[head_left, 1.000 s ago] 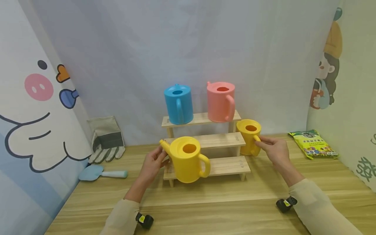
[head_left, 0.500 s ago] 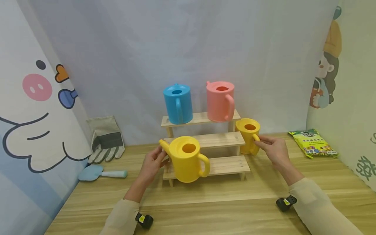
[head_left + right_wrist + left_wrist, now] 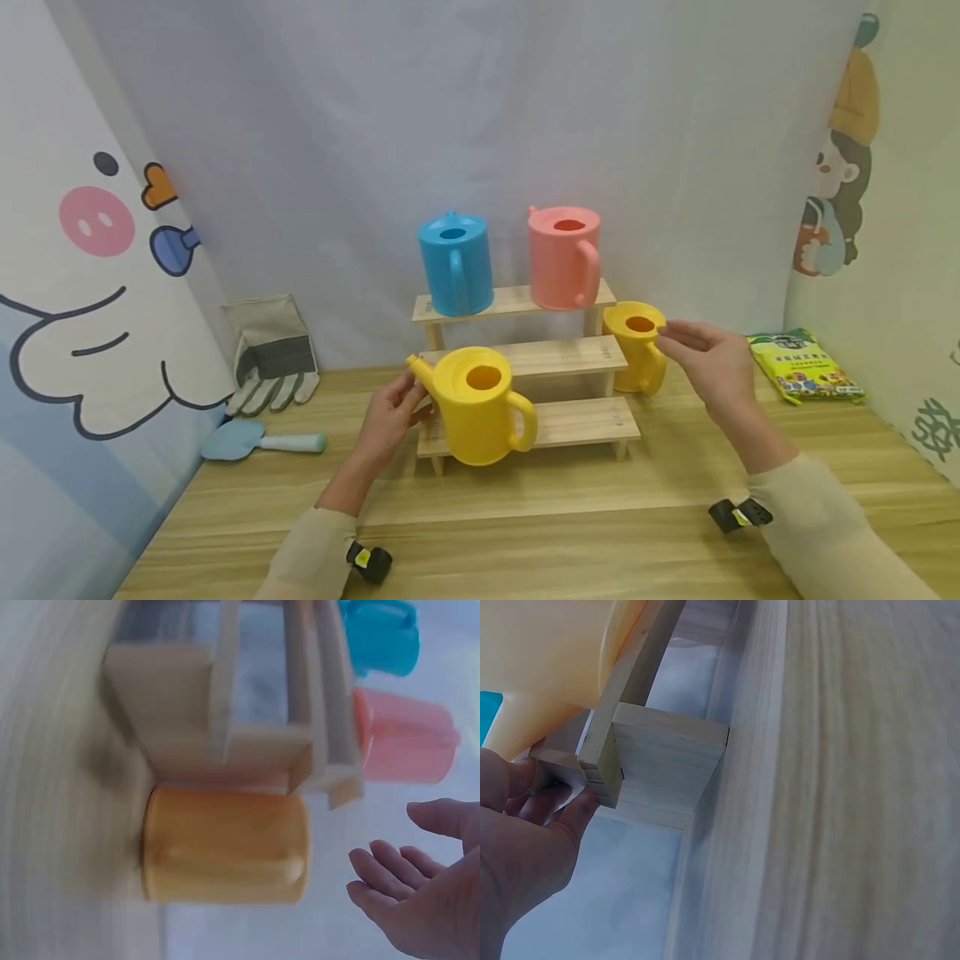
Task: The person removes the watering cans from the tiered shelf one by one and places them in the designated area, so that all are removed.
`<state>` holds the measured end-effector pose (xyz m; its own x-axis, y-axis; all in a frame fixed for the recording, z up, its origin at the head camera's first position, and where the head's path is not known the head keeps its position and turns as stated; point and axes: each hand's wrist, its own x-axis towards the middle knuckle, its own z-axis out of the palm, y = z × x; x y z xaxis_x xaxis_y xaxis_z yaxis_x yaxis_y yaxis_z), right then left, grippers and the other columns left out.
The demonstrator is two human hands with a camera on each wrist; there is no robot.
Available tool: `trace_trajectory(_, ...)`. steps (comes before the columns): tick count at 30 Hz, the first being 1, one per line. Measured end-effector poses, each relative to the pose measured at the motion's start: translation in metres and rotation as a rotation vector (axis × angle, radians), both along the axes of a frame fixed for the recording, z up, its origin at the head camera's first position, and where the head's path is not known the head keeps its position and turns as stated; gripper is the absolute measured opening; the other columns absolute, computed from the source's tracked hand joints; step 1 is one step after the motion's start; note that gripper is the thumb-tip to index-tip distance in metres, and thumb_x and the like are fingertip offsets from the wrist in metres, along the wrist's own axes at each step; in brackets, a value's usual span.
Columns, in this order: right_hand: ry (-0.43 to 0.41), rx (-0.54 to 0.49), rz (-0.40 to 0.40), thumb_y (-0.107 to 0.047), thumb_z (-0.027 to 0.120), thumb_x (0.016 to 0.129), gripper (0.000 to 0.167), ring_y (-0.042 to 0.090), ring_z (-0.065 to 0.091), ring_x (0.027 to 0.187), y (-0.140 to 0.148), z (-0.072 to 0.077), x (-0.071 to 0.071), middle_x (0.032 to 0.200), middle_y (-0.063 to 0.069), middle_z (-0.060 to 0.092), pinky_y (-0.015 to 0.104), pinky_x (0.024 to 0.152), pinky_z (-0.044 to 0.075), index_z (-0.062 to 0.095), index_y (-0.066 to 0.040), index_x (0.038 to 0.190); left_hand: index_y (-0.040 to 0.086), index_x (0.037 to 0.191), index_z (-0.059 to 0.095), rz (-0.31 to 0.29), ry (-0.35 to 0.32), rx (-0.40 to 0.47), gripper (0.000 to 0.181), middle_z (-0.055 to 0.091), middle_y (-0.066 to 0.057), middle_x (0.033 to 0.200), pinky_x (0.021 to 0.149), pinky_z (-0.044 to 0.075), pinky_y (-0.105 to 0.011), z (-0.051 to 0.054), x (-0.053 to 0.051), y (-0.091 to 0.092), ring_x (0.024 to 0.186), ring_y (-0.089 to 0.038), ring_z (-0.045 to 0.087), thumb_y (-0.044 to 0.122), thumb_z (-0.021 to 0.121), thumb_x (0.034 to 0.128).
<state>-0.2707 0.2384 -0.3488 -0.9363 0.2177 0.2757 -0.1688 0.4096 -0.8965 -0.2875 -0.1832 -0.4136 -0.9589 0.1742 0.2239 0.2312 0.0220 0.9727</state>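
Head view, wood-grain table (image 3: 525, 546), pale backdrop (image 3: 675, 125), cartoon-printed walls (image 3: 45, 283), left hand (image 3: 390, 414) gripping wooden stand (image 3: 558, 357), right hand (image 3: 718, 372) free.

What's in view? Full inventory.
Table: 1, tan, below
Stand: 1, pale wood, centre
Yellow watering cans: 2, yellow, lowest step; table right of stand
Blue watering can: 1, blue, top step left
Pink watering can: 1, pink, top step right
Glove: 1, grey/white, back left
Trowel: 1, pale blue, left
Packet: 1, green, right
Curtain: 1, grey, behind
Cartoon panels: 2, multicoloured, either side
Cameras: 2, black, wrists
Sleeves: 2, beige, foreground
Left hand: 1, stand's left end
Right hand: 1, beside right yellow can
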Motion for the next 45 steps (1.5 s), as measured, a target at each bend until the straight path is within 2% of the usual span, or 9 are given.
trace_trajectory(3,0.062,-0.011,0.056,-0.030,0.075,0.092,0.047,0.004,0.064,0.105,-0.015,0.007,0.011,0.116,0.006,0.072,0.014,0.089,0.052,0.067,0.001,0.127,0.001,0.154,0.037,0.000,0.001,0.005,0.047,0.037,-0.016,0.156,0.102,0.050,-0.043,-0.001,-0.001,0.000,0.138,-0.033,0.044,0.011,0.046,0.1083)
trace_trajectory(6,0.103,-0.025,0.120,-0.028,0.077,0.091,0.043,-0.004,0.065,0.097,-0.031,0.012,0.021,0.114,0.004,0.073,0.011,0.084,0.052,0.070,0.001,0.123,0.000,0.153,0.037,-0.001,0.002,0.008,0.047,0.037,-0.016,0.156,0.102,0.050,-0.043,-0.002,-0.002,0.000,0.137,-0.033,0.044,0.011,0.046,0.1082)
trace_trajectory(8,0.129,-0.030,0.164,-0.028,0.078,0.091,0.043,-0.003,0.066,0.096,-0.040,0.013,0.026,0.114,0.007,0.073,0.012,0.083,0.054,0.071,0.001,0.122,0.001,0.154,0.037,-0.004,0.007,0.007,0.048,0.037,-0.016,0.156,0.102,0.050,-0.043,-0.002,-0.003,0.000,0.137,-0.033,0.044,0.011,0.046,0.1082)
trace_trajectory(15,0.217,-0.103,0.328,-0.011,0.078,0.089,0.034,0.007,0.070,0.098,-0.071,0.021,0.041,0.115,0.020,0.071,0.021,0.084,0.058,0.071,0.006,0.118,0.001,0.154,0.036,-0.012,0.010,0.000,0.048,0.036,-0.016,0.157,0.102,0.051,-0.041,-0.002,-0.002,-0.001,0.138,-0.033,0.043,0.012,0.046,0.1084)
trace_trajectory(20,0.255,-0.108,0.379,-0.005,0.079,0.087,0.030,0.011,0.071,0.098,-0.089,0.025,0.044,0.112,0.019,0.072,0.025,0.085,0.059,0.072,0.005,0.115,0.000,0.154,0.035,-0.013,0.014,0.007,0.048,0.035,-0.016,0.158,0.102,0.050,-0.042,0.002,-0.001,-0.002,0.138,-0.034,0.043,0.012,0.046,0.1083)
trace_trajectory(26,0.208,-0.121,0.418,-0.003,0.079,0.086,0.030,0.014,0.071,0.098,-0.105,0.022,0.047,0.111,0.018,0.072,0.025,0.085,0.059,0.072,0.005,0.114,0.003,0.154,0.036,-0.026,-0.002,0.017,0.049,0.035,-0.015,0.158,0.103,0.049,-0.042,0.002,-0.002,-0.001,0.140,-0.033,0.041,0.014,0.047,0.1081)
trace_trajectory(32,0.166,-0.075,0.449,-0.013,0.082,0.086,0.034,0.021,0.072,0.098,-0.116,0.014,0.048,0.108,0.013,0.074,0.027,0.084,0.060,0.073,0.001,0.116,0.004,0.154,0.038,-0.008,-0.016,0.000,0.048,0.037,-0.013,0.157,0.104,0.049,-0.041,0.001,-0.001,-0.001,0.139,-0.032,0.042,0.018,0.047,0.1083)
trace_trajectory(39,0.100,-0.056,0.440,-0.020,0.084,0.083,0.040,0.021,0.073,0.093,-0.126,0.006,0.048,0.101,0.008,0.076,0.028,0.080,0.061,0.074,0.001,0.115,0.001,0.153,0.039,0.008,-0.017,-0.004,0.047,0.039,-0.014,0.156,0.103,0.050,-0.042,0.001,0.000,-0.001,0.138,-0.033,0.043,0.016,0.046,0.1086)
trace_trajectory(45,0.110,-0.066,0.389,-0.023,0.087,0.080,0.034,0.018,0.072,0.091,-0.132,0.000,0.049,0.097,0.006,0.076,0.026,0.077,0.060,0.079,-0.002,0.106,0.001,0.152,0.040,0.017,-0.032,-0.003,0.046,0.039,-0.015,0.155,0.103,0.050,-0.043,0.002,0.000,0.001,0.138,-0.033,0.043,0.014,0.046,0.1085)
